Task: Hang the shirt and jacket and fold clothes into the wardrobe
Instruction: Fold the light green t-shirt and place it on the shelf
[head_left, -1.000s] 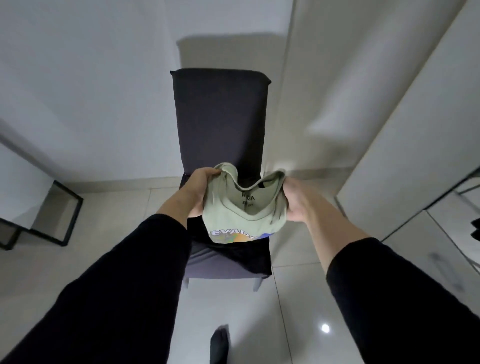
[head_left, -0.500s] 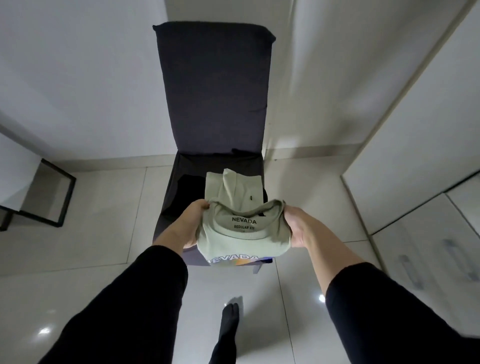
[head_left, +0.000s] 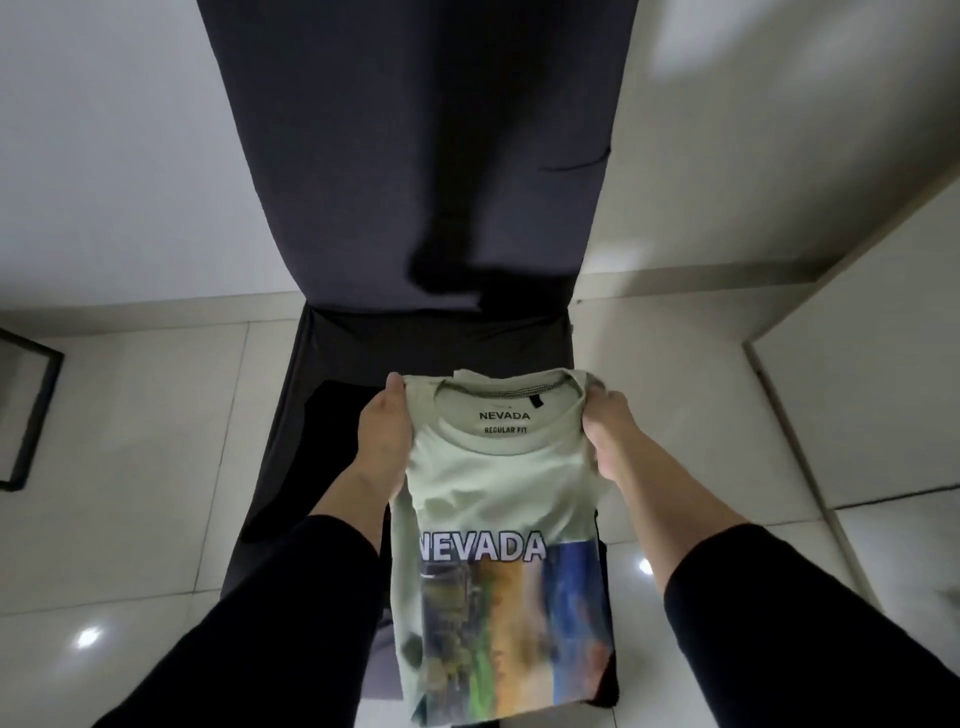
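Observation:
A pale green T-shirt (head_left: 488, 493) with "NEVADA" lettering and a coloured landscape print hangs lengthwise in front of me, folded into a narrow panel. My left hand (head_left: 384, 441) grips its left shoulder edge, thumb on top. My right hand (head_left: 608, 436) grips the right shoulder edge by the collar. The shirt hangs over the seat of a dark chair (head_left: 415, 171). A black garment (head_left: 322, 431) lies on the seat under my left forearm, mostly hidden.
The chair's tall dark back stands against a white wall (head_left: 104, 156). A white wardrobe panel (head_left: 857, 364) runs along the right. A black metal frame (head_left: 31, 415) sits at the left edge. Glossy pale floor tiles (head_left: 130, 519) surround the chair.
The bunched-up shirt has dropped open into a long hanging panel showing its print. My hands have shifted to its shoulders, and the view has moved closer to the chair.

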